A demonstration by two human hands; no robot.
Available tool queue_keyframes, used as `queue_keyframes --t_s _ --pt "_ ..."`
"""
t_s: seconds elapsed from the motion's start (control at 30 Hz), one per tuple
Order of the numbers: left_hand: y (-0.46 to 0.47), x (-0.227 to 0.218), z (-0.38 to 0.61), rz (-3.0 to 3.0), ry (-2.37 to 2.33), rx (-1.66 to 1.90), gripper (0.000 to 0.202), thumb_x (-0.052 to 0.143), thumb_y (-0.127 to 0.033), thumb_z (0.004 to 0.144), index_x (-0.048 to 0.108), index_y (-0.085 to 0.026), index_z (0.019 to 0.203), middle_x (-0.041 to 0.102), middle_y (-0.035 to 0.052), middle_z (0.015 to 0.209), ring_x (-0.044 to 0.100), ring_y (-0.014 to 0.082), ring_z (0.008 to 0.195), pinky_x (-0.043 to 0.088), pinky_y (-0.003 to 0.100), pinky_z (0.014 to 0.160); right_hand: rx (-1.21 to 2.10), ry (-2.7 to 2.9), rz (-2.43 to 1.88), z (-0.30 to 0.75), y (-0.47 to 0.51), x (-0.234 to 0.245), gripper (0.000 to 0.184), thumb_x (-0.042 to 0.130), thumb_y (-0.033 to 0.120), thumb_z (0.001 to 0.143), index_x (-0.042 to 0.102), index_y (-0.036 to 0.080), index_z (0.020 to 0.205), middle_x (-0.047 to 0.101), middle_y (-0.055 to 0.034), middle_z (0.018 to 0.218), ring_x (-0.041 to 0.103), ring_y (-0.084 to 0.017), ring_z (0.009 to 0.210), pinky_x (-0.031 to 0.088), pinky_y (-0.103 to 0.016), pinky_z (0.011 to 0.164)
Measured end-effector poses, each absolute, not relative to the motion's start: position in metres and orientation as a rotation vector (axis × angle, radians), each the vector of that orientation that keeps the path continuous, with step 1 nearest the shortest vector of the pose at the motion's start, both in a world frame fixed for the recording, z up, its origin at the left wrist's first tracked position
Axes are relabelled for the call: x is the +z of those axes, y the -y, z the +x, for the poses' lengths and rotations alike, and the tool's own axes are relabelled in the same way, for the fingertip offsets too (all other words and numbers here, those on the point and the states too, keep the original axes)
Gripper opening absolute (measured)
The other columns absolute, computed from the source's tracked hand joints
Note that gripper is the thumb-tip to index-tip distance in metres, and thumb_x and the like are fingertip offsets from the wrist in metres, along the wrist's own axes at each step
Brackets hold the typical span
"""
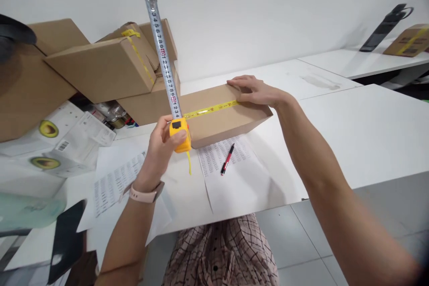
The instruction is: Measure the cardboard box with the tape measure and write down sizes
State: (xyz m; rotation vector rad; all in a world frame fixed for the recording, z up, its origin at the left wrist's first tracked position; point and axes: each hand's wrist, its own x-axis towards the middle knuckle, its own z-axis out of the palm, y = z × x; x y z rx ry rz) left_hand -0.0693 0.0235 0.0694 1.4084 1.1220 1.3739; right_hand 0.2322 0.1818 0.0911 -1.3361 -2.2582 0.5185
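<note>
My left hand is closed around a yellow tape measure, held just in front of a flat cardboard box. Its silver blade sticks up and away, past the stacked boxes behind. My right hand lies flat, fingers stretched out, on the far right top of that cardboard box. A strip of yellow tape runs along the box's top. The box rests on the white table, partly over a printed sheet.
A red and black pen lies on the printed sheet by the box. More paper sheets spread to the left. Stacked cardboard boxes and white avocado-printed packages crowd the left side. A dark phone sits at the near left edge.
</note>
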Motion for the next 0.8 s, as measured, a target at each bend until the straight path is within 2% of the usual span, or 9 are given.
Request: queue_keyframes --t_s 0.07,0.13,0.27,0.4,0.57,0.73,0.8 --pt "-0.006 0.065 -0.053 1.394 -1.118 1.4 0.044 0.082 -0.039 0.073 0.059 -0.026 0.109 0.066 0.0024 0.101 0.065 0.0165 0.076 0.055 0.026 0.061 0.459 2.182 -1.35 0.223 -0.176 0.087 0.053 0.051 0.038 0.091 0.057 0.04 0.143 0.047 0.0018 0.156 0.033 -0.036 0.147 0.021 -0.061 0.123" --pt "0.015 0.057 -0.029 1.31 -1.043 1.332 0.046 0.082 -0.041 0.073 0.058 -0.027 0.11 0.065 0.0018 0.098 0.065 0.0172 0.074 0.056 0.027 0.059 0.418 2.091 -1.331 0.214 -0.17 0.083 0.047 0.037 0.041 0.098 0.065 0.035 0.135 0.054 -0.0008 0.15 0.036 -0.033 0.145 0.017 -0.059 0.123" --pt "0.048 0.03 0.023 1.07 -0.903 1.078 0.047 0.082 -0.041 0.074 0.057 -0.027 0.111 0.062 0.0017 0.094 0.064 0.0169 0.076 0.056 0.029 0.065 0.322 1.954 -1.309 0.204 -0.167 0.076 0.057 0.02 0.047 0.104 0.072 0.03 0.118 0.063 -0.0034 0.136 0.044 -0.029 0.136 0.018 -0.055 0.122" --pt "0.056 0.002 0.054 0.974 -0.89 1.061 0.043 0.08 -0.047 0.077 0.056 -0.024 0.105 0.059 0.0022 0.095 0.058 0.0137 0.074 0.052 0.027 0.065 0.295 1.899 -1.337 0.202 -0.167 0.074 0.065 0.012 0.051 0.105 0.073 0.029 0.113 0.066 -0.0044 0.125 0.047 -0.027 0.13 0.017 -0.051 0.122" --pt "0.056 -0.015 0.062 0.937 -0.918 1.072 0.039 0.078 -0.048 0.08 0.057 -0.024 0.101 0.057 0.0012 0.099 0.057 0.0123 0.077 0.05 0.027 0.067 0.25 1.867 -1.371 0.199 -0.168 0.075 0.069 0.01 0.056 0.104 0.073 0.029 0.111 0.067 -0.0058 0.113 0.048 -0.027 0.127 0.018 -0.052 0.122" --pt "0.058 -0.02 0.063 0.962 -0.92 1.084 0.037 0.077 -0.047 0.082 0.057 -0.024 0.102 0.057 0.0007 0.097 0.057 0.0125 0.079 0.049 0.025 0.068 0.134 1.831 -1.429 0.189 -0.172 0.076 0.056 0.026 0.061 0.101 0.068 0.026 0.09 0.066 -0.0082 0.099 0.053 -0.03 0.115 0.024 -0.055 0.117" --pt "0.059 -0.021 0.063 0.962 -0.928 1.076 0.037 0.076 -0.048 0.082 0.056 -0.023 0.102 0.057 0.0008 0.097 0.057 0.0127 0.08 0.049 0.025 0.068 0.089 1.825 -1.459 0.184 -0.171 0.077 0.049 0.031 0.06 0.1 0.065 0.025 0.089 0.066 -0.0078 0.099 0.053 -0.03 0.112 0.025 -0.055 0.116"
